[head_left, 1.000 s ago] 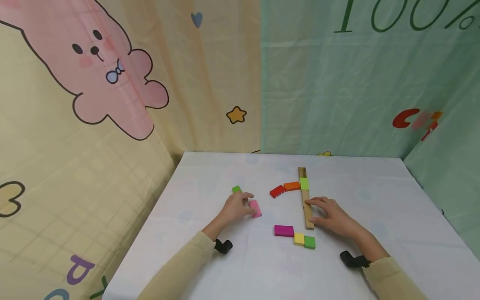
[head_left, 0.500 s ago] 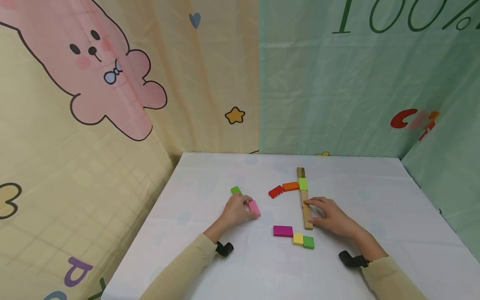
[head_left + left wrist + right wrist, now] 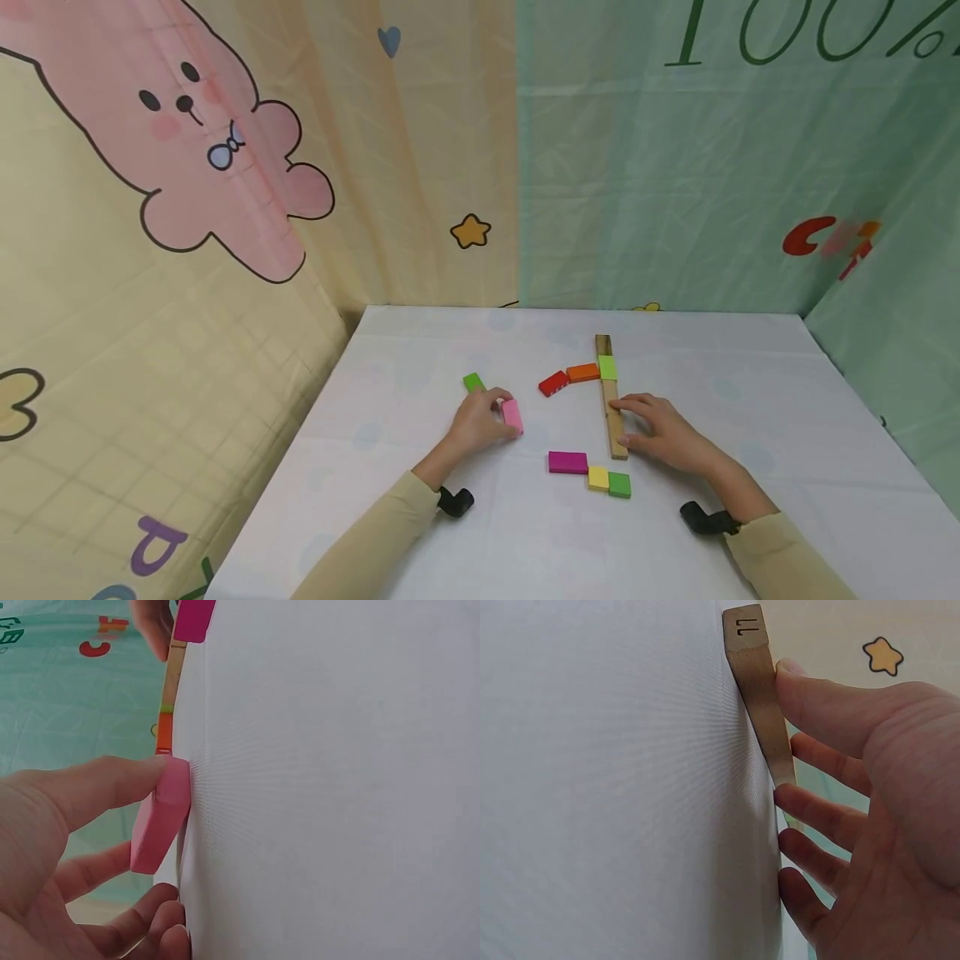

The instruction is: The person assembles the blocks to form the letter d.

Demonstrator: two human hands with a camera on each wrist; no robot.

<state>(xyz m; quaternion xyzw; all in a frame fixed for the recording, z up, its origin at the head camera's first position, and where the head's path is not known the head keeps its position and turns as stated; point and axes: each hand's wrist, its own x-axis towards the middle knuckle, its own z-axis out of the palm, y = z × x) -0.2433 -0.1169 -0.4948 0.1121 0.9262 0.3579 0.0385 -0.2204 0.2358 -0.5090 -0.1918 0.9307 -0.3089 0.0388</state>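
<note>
A green block [image 3: 473,382] lies on the counter [image 3: 525,542] just beyond the left hand [image 3: 476,421], whose fingers pinch a pink block [image 3: 512,416] left of a red block [image 3: 553,383]. Rightward, a wooden strip [image 3: 615,429] shows carved end marks [image 3: 746,628] only in the right wrist view; the right hand [image 3: 667,429] touches the strip's side, fingers loosely extended.

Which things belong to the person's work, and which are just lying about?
In use, it seems:
pink block, pinched by the left hand
wooden row, touched by the right hand

Seemingly just lying about:
light green block
orange block
red block
magenta block
yellow block
nearest green block
leftmost green block
</note>
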